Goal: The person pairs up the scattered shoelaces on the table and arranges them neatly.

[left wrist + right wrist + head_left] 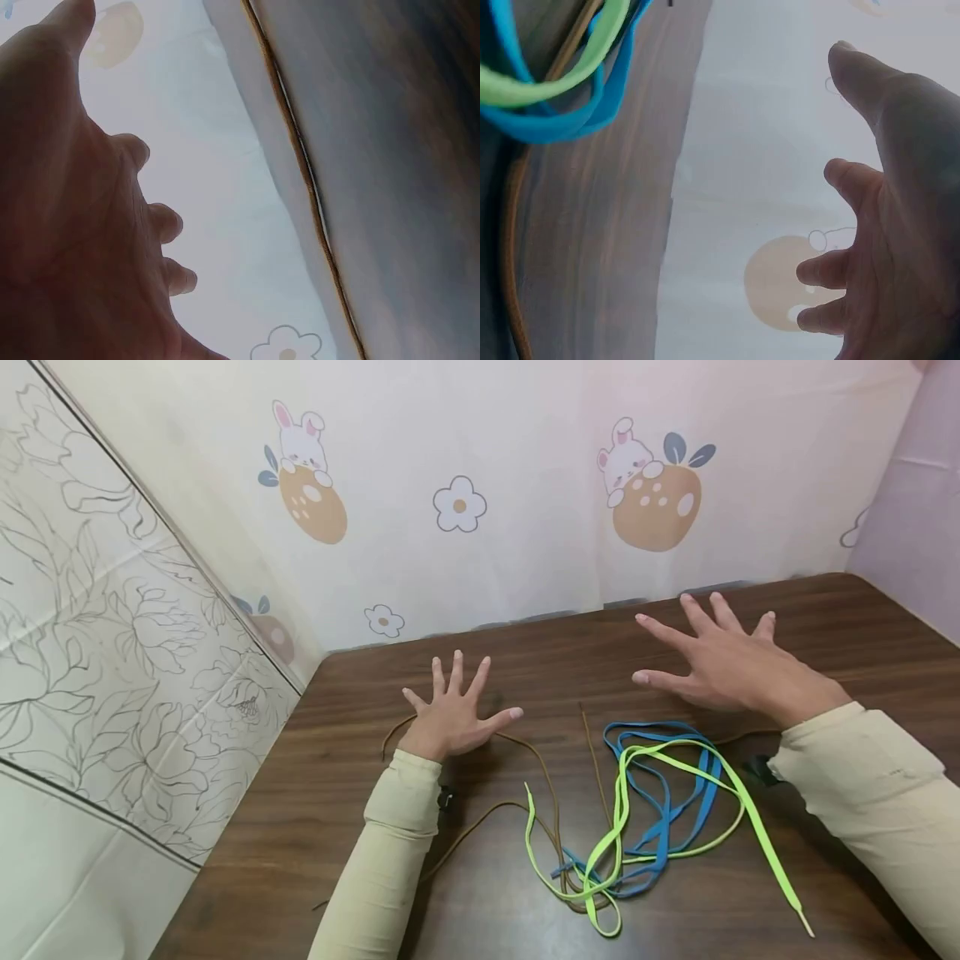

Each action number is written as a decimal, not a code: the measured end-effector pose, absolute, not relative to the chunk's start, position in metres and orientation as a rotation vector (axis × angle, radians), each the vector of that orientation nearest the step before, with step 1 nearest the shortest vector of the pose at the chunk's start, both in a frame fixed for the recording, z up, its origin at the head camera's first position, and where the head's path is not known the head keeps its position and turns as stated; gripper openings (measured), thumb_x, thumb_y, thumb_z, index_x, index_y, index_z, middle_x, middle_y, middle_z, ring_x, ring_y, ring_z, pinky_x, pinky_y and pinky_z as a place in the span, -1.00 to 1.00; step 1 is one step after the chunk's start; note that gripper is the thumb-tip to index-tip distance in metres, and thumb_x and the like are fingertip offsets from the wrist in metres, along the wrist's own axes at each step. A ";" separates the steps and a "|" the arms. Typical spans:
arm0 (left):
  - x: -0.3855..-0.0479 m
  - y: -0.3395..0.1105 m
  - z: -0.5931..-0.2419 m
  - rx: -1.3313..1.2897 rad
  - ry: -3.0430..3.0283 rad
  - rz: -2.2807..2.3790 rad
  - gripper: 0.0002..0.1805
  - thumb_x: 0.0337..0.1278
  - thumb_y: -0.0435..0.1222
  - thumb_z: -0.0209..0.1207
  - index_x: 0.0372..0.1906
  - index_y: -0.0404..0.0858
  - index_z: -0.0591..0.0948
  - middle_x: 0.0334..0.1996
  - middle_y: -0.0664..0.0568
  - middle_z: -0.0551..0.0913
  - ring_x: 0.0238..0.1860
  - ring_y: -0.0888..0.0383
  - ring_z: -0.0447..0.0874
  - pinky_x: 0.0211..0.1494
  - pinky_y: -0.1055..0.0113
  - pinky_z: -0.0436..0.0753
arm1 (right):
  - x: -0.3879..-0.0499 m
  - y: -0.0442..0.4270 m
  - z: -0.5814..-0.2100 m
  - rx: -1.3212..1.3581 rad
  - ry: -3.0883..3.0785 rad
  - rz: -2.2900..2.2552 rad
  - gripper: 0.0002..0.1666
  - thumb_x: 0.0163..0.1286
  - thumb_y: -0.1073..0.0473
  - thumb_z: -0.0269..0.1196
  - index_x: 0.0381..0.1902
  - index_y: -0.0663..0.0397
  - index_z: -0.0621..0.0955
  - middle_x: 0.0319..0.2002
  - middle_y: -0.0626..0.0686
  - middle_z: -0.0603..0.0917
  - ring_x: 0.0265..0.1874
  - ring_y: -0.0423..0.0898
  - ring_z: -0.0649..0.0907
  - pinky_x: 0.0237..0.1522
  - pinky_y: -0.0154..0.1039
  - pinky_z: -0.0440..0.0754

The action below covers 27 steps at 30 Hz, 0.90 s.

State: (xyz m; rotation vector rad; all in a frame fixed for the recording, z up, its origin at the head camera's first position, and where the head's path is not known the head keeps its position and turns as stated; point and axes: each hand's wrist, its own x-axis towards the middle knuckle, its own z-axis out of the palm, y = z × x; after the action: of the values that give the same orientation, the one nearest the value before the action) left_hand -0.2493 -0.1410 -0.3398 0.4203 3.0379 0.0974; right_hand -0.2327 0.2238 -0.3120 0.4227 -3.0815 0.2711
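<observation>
My left hand (452,718) is held over the table with its fingers spread, above a thin brown lace (542,760). Farther right, my right hand (738,668) also hovers with spread fingers and holds nothing. Between and below the hands lies a loose tangle: a flat yellow-green shoelace (765,839), a blue shoelace (663,831) and the brown lace. In the left wrist view the brown lace (304,161) runs past the left hand (82,202), apart from it. The right wrist view shows the blue shoelace (555,129) away from the right hand (900,202).
The dark wood-grain table (285,827) ends at the back against a pale curtain (525,443) printed with rabbits and flowers. At the left stands a white panel (112,610) with flower line drawings.
</observation>
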 end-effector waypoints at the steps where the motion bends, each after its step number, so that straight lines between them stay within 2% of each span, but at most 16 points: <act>1: -0.249 -0.140 -0.339 0.425 3.040 0.094 0.04 0.08 0.60 -0.30 0.56 0.32 -0.36 0.58 -0.02 -0.51 0.52 -0.22 -0.65 0.21 -0.64 -0.31 | -0.232 0.223 -0.311 0.427 -3.081 0.273 0.12 0.28 -0.67 -0.07 0.63 -0.39 -0.09 0.53 0.46 -0.20 0.43 0.56 -0.25 -0.01 0.76 -0.40; 11: -0.243 -0.135 -0.334 0.434 3.027 0.103 0.04 0.10 0.58 -0.27 0.57 0.31 -0.33 0.59 -0.03 -0.49 0.53 -0.21 -0.63 0.21 -0.64 -0.30 | -0.230 0.220 -0.310 0.448 -3.094 0.304 0.14 0.27 -0.66 -0.03 0.63 -0.38 -0.10 0.54 0.45 -0.18 0.44 0.56 -0.21 0.00 0.76 -0.36; 20: -0.243 -0.132 -0.334 0.442 3.035 0.114 0.03 0.14 0.56 -0.27 0.60 0.25 -0.26 0.60 -0.06 -0.43 0.54 -0.25 -0.55 0.20 -0.66 -0.20 | -0.229 0.219 -0.310 0.459 -3.085 0.309 0.13 0.28 -0.65 -0.04 0.63 -0.37 -0.09 0.53 0.46 -0.14 0.45 0.54 -0.21 0.02 0.75 -0.37; 27: -0.240 -0.129 -0.334 0.460 3.024 0.118 0.01 0.20 0.52 -0.25 0.62 0.16 -0.17 0.61 -0.11 -0.35 0.55 -0.28 -0.45 0.20 -0.66 -0.14 | -0.228 0.217 -0.310 0.494 -3.081 0.304 0.13 0.28 -0.66 -0.04 0.63 -0.39 -0.09 0.53 0.45 -0.07 0.46 0.52 -0.12 0.08 0.72 -0.28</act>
State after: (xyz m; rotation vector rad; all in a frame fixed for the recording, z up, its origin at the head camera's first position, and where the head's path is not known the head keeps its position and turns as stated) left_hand -0.2404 -0.1290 -0.3337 0.4605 3.0242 0.1176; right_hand -0.2279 0.2169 -0.3095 0.4939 -3.0810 0.3044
